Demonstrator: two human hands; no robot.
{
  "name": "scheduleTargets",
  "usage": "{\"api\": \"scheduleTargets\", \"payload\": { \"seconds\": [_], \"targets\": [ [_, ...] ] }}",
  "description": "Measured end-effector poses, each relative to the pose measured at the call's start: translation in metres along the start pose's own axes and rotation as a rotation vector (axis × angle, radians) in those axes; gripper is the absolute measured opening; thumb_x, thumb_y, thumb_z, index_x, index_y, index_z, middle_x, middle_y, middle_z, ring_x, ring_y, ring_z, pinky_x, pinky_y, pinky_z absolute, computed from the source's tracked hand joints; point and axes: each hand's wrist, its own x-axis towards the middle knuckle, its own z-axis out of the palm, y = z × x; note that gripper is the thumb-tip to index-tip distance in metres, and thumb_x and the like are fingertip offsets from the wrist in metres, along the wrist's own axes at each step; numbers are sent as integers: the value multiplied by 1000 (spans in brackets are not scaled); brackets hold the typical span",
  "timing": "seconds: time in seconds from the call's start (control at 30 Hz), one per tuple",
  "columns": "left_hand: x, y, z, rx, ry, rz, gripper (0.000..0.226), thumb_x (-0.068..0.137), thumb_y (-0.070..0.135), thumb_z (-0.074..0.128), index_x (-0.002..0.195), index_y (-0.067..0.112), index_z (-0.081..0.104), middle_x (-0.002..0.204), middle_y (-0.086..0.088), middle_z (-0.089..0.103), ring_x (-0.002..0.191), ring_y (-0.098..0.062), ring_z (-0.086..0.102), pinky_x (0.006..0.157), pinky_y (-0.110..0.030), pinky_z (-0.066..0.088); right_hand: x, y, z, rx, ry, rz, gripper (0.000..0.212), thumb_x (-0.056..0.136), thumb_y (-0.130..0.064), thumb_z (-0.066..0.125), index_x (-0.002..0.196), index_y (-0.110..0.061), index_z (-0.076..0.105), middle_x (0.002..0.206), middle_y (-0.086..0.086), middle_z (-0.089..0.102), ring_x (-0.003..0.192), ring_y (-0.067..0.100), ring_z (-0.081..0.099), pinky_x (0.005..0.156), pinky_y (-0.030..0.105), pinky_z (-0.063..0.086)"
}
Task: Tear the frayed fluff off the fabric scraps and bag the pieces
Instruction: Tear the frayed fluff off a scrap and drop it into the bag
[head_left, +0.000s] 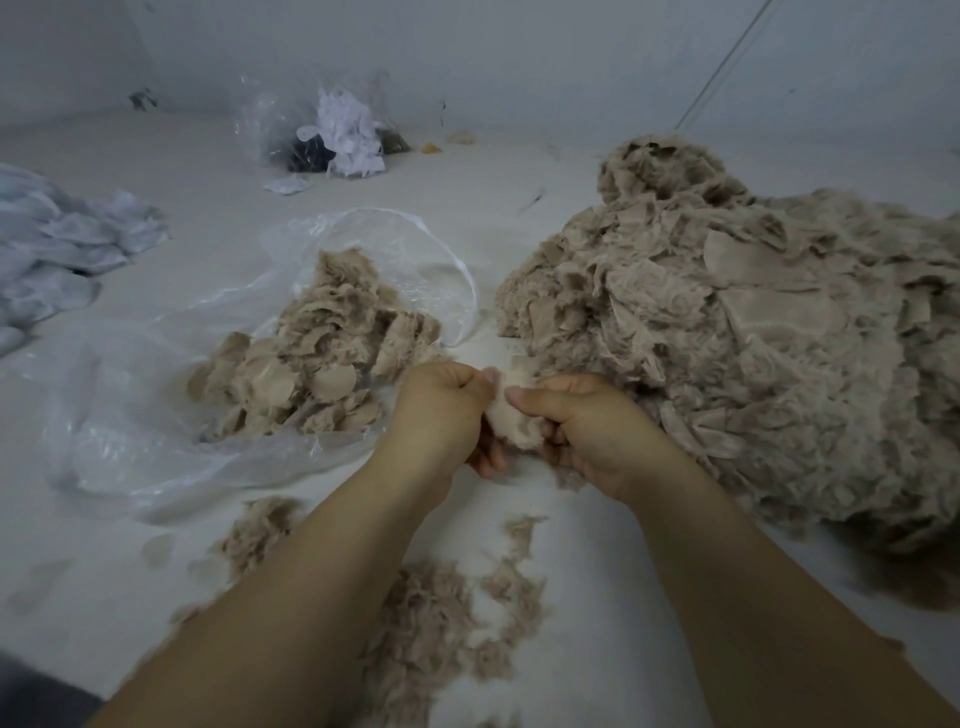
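A pale, fuzzy-edged fabric scrap (511, 415) was pinched between the left hand (441, 410) and right hand (582, 431), above the white surface (597, 597). Trimmed beige pieces (311, 364) were heaped in a clear plastic bag (156, 415) lying open at left.
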Motion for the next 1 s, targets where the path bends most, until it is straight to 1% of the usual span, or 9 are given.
{"api": "scheduleTargets", "payload": {
  "seconds": [0.13,0.27,0.37,0.47,0.53,0.67,0.83,0.93,1.0],
  "targets": [
    [6,1,-11,-35,144,-12,37,106,18,41,77,0,55,46,-10,55,31,-22,45,32,-21,30,1,-2,-1,83,66,42,30,89,-14,68,63,-16,55,45,-6,43,38,3,42,42,16,42],
    [0,2,-12,24,-22,-83,45,98,40,58,83,-2,60,56,-14,62,39,-26,53,35,-24,38,0,-1,0,56,23,-1,22,88,-20,69,69,-12,63,51,-3,47,45,5,46,45,17,44],
    [-3,-1,-6,3,-76,-63,33,99,24,58,78,-1,60,56,-15,61,36,-23,52,35,-23,38,0,1,0,18,-3,-13,23,90,-22,67,69,-13,72,58,1,50,54,10,51,50,19,45],
    [-3,-2,-5,-78,26,-58,34,103,17,50,72,3,55,49,-11,58,32,-22,46,33,-21,32,1,2,0,28,24,-7,39,92,-20,66,52,-21,71,47,-8,46,43,1,46,46,15,45],
    [-3,-1,-8,-132,69,-66,36,104,19,47,72,4,53,49,-11,57,32,-22,46,33,-21,33,2,2,0,60,51,-1,38,90,-20,68,53,-19,69,46,-9,45,41,1,45,45,15,45],
    [-13,3,-6,-60,-123,-152,48,96,42,59,81,-3,64,57,-18,62,37,-25,53,36,-24,43,3,2,-1,92,37,-5,25,88,-23,69,67,-12,62,47,-6,48,41,1,48,46,15,46],
    [-19,-3,-6,-16,-274,-207,17,92,4,63,77,-3,58,53,-16,60,33,-21,52,33,-21,40,4,3,-2,95,37,-7,32,90,-22,67,63,-10,55,46,-4,48,44,7,50,49,18,48],
    [-21,0,-14,54,-373,-255,13,85,-3,67,74,-1,59,53,-17,59,33,-21,51,34,-20,40,6,5,-1,103,58,-8,26,90,-23,67,74,-6,57,46,-5,47,43,6,50,49,18,49],
    [-22,2,-16,48,-391,-257,17,85,6,72,74,2,60,57,-17,60,35,-22,53,35,-21,42,5,4,0,90,39,-23,24,88,-25,69,85,-3,60,48,-2,49,47,9,52,51,20,50]
  ]
}}
